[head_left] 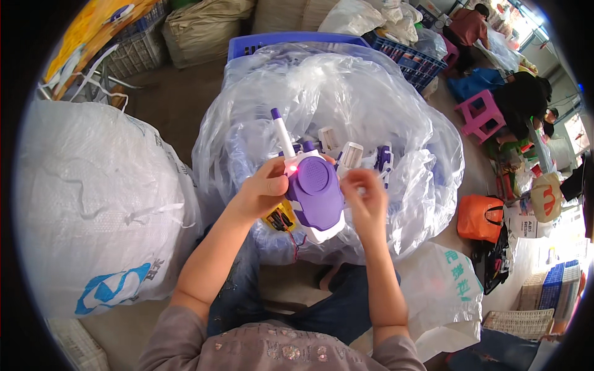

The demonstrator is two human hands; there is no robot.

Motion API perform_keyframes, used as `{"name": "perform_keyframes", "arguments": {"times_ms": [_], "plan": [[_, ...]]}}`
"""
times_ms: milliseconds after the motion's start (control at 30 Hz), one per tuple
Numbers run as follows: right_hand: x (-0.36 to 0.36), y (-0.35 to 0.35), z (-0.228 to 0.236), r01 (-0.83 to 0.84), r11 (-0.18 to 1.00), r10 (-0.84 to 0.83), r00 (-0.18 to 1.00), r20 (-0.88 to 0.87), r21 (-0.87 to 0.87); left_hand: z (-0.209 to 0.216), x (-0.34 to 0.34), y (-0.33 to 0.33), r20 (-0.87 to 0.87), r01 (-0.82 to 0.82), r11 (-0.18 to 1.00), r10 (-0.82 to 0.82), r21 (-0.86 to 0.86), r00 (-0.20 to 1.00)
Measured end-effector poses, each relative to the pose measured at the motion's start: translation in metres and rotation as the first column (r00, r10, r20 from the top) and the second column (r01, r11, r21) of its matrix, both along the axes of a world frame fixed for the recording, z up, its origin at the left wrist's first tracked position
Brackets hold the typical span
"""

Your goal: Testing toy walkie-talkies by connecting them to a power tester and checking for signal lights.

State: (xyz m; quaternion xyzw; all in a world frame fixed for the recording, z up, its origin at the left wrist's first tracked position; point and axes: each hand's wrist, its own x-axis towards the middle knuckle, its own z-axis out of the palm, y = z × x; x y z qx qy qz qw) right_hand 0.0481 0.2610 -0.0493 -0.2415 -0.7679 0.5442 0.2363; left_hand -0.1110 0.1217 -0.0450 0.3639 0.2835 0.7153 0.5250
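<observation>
Head view: a clear plastic bag (322,77) holds white-and-purple parts (385,162); the left hand (262,188) pinches a purple handset (317,195); the blurred right hand's (367,196) grip, I cannot tell.

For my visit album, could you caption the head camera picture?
Left hand holding a purple and white handset, red light lit, right hand beside it, over clear plastic sheeting.
</observation>
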Motion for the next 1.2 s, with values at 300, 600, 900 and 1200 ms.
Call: {"name": "perform_keyframes", "arguments": {"times_ms": [300, 600, 900, 1200], "plan": [[0.005, -0.025, 0.027, 0.127, 0.586, 0.205, 0.933, -0.298, 0.801, 0.01, 0.0, -0.001, -0.096, -0.052, 0.982, 0.035, -0.181, 0.995], [0.007, -0.031, 0.033, 0.153, 0.641, 0.232, 0.895, -0.38, 0.752, 0.012, 0.002, -0.001, -0.116, -0.057, 0.986, 0.039, -0.16, 0.993], [0.02, -0.051, 0.008, -0.35, 0.634, -0.189, 0.795, -0.577, -0.689, 0.011, 0.016, 0.009, 0.197, 0.081, 0.942, -0.151, 0.325, 0.969], [0.036, -0.097, 0.042, -0.194, 0.909, 0.105, 0.963, -0.247, -0.368, 0.033, 0.054, -0.023, 0.103, 0.099, 0.993, -0.105, 0.058, 0.989]]}}
